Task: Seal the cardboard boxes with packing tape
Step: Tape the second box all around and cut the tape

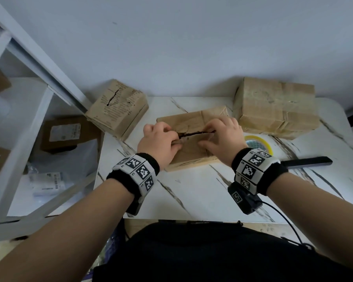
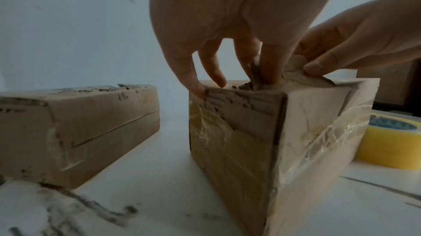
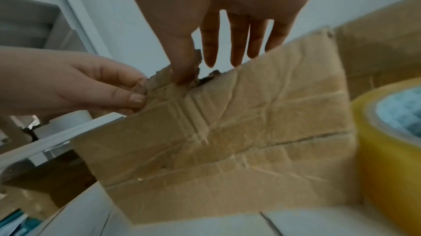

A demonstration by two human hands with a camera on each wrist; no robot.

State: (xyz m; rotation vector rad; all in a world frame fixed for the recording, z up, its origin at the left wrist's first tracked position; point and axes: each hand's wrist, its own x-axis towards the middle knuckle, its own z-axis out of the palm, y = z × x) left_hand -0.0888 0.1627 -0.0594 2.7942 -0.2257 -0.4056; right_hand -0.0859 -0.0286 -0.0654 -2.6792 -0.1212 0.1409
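While both hands (image 1: 159, 142) (image 1: 222, 137) pinch the torn box (image 1: 192, 148) flaps, marble-veined table (image 1: 192, 190) meets white wall (image 1: 171, 47).

no lettering is legible: the print on the left brown cardboard box (image 1: 118, 104) and the white label on the dark floor box (image 1: 65, 132) is blurred.

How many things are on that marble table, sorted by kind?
Cardboard boxes: 3, the left box, the middle box under the left hand and right hand, and the right box
Yellow tape rolls: 1
Black bar-shaped tools: 1
Total: 5
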